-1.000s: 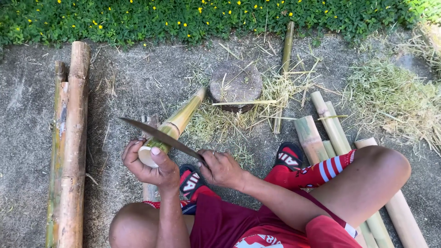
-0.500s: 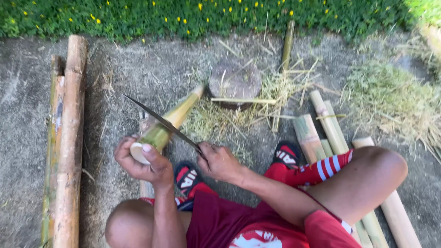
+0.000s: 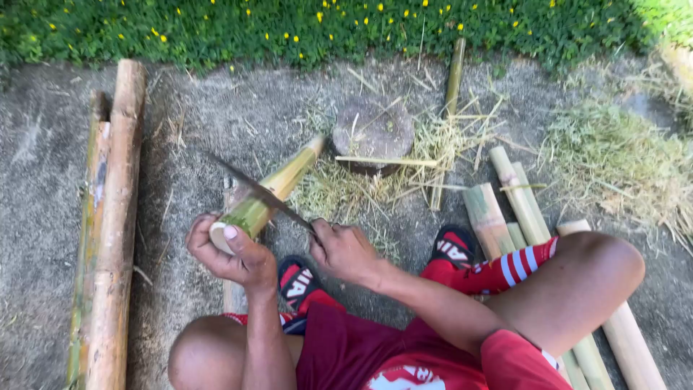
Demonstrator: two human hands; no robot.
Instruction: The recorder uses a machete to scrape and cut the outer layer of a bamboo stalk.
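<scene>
Head view: left hand (image 3: 229, 254) clenched round near end of green bamboo piece (image 3: 271, 198), far tip by round stone (image 3: 372, 136); right hand (image 3: 345, 251) grasping knife (image 3: 260, 192), blade laid across the bamboo

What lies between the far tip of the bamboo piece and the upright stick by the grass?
In the head view, a round wooden block sits between the bamboo piece and the stick, ringed by dry grass shavings.
</scene>
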